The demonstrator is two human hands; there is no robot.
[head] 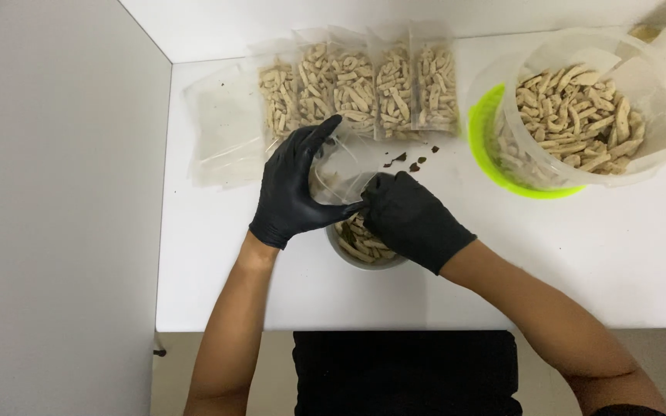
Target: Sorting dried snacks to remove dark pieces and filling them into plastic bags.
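Both my hands wear black gloves and meet over a small grey bowl (364, 258) of pale stick-shaped snack pieces near the table's front. My left hand (296, 189) holds a clear plastic bag (338, 166) open from the left side, its fingers spread along the bag's rim. On the right edge of that bag my right hand (408, 218) is pinched shut, directly above the bowl. Whether any pieces are inside the bag is hard to tell.
Several filled clear bags (364, 88) of the same pieces lie in a row at the back. Empty clear bags (225, 127) lie to their left. A big clear tub (591, 108) of pieces on a green lid stands at the right. Dark crumbs (406, 159) dot the white table (580, 262).
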